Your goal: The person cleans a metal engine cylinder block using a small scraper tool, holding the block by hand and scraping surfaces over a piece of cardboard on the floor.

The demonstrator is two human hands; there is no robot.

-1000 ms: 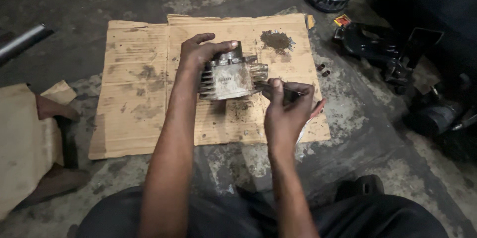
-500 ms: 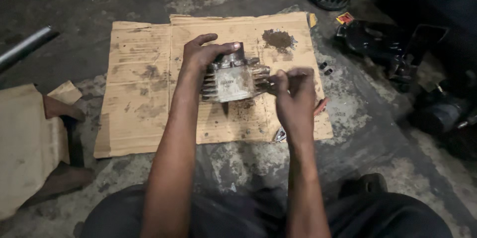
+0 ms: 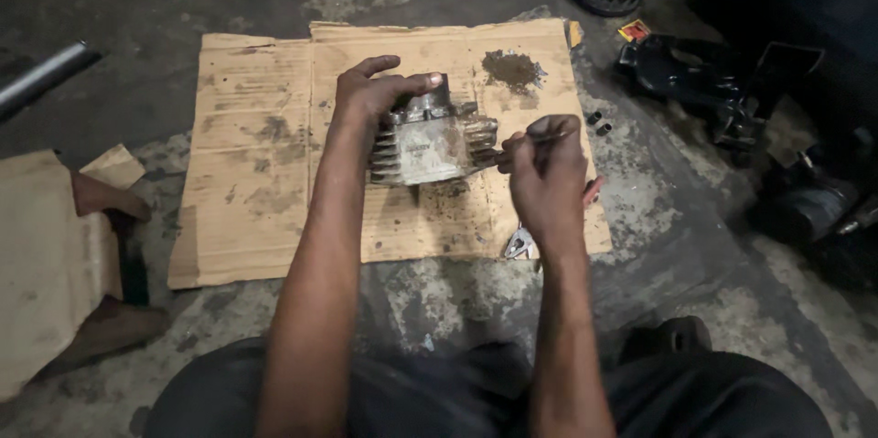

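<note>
The left hand (image 3: 370, 95) clamped the finned engine cylinder (image 3: 430, 141) on the cardboard (image 3: 256, 145) while the right hand (image 3: 549, 177), fingers pinched on a thin tool (image 3: 526, 138), worked its side; firm bracing and short strokes seemed wisest.

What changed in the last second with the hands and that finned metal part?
The right hand shifted up and toward the finned metal part, its fist turning over the thin tool it grips. Nothing was taken hold of or let go. The left hand stays clamped on the part's top, which remains on the cardboard. The dirt pile is unchanged.
</note>
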